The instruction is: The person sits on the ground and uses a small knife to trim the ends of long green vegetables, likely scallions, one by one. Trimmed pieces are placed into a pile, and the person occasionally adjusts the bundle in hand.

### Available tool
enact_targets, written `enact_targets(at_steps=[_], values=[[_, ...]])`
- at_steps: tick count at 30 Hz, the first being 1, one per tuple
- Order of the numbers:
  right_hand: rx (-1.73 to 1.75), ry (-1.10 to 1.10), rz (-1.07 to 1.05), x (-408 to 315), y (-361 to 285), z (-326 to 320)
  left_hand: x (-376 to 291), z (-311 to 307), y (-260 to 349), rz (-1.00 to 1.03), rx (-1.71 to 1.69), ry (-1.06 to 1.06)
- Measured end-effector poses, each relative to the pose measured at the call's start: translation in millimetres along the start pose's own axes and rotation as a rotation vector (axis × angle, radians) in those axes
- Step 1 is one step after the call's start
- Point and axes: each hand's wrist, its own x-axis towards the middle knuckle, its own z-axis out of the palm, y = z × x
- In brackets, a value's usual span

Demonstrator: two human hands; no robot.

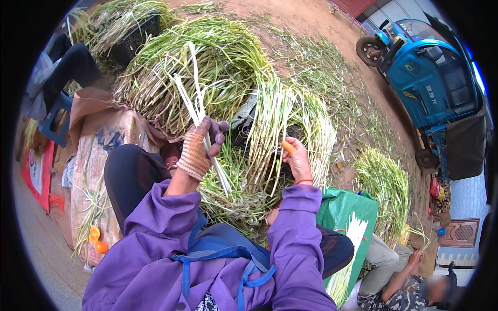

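Observation:
My left hand (pixel 202 145), in a striped knit glove with dark fingertips, holds a few pale stripped stalks (pixel 190 97). Their white ends hang below the palm. My right hand (pixel 298 160) is bare but for an orange finger cover, and pinches one long stalk (pixel 279 171) with soil-brown colouring. That stalk stands beside a bunch of leafy stalks (pixel 268 124), which look like green garlic, draped over a dark support between my knees. Beyond my left hand spreads a large heap of unstripped leafy stalks (pixel 194 70). Stripped leaves (pixel 233 210) lie beneath my hands.
A tied bundle of white stalks (pixel 348 260) rests on a green sheet (pixel 330 206) by my right knee. A woven sack (pixel 97 175) lies left. A black crate (pixel 136 39) holds more stalks. A seated person (pixel 408 283) works at right, below a blue three-wheeler (pixel 428 89).

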Motion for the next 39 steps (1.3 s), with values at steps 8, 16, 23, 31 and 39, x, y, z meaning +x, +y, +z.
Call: enact_targets(at_steps=[8, 16, 23, 31, 39], values=[[0.007, -0.155, -0.005, -76, 10, 35, -9, -3, -38, -0.206, 0.283, 0.139], [-0.035, -0.269, 0.084, -143, 27, 83, -16, -2, -60, -0.364, 0.484, 0.181], [-0.09, -0.202, 0.035, -114, 13, 86, -20, 1, -58, -0.281, 0.513, 0.192], [0.167, -0.121, -0.034, -58, 4, 92, -24, 1, -57, -0.241, 0.589, 0.117], [0.095, -0.083, -0.077, -65, 11, 90, -23, 0, -59, -0.137, 0.677, 0.179]])
